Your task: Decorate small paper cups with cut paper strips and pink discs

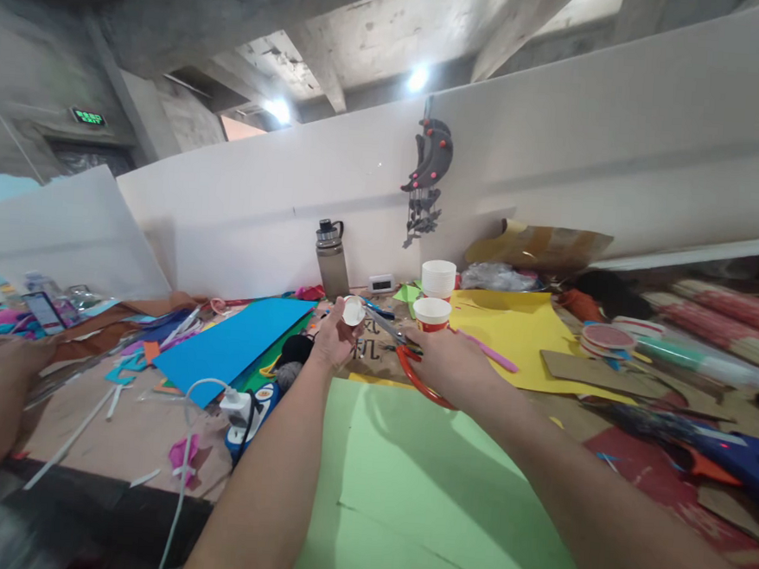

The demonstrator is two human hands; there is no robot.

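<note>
My left hand is closed around a small white paper cup, its round face turned toward me. My right hand grips scissors with orange handles; the blades point left and reach close to the cup. Whether they touch it I cannot tell. Just behind my right hand stands a paper cup with a red band, and beyond it a stack of white paper cups. Beneath my forearms lies a large light green sheet.
A blue sheet and a power strip with a white cable lie left. To the right are yellow paper, a pink pen-like stick and a blue glue gun. A bottle stands behind. Another person's hands are at far left.
</note>
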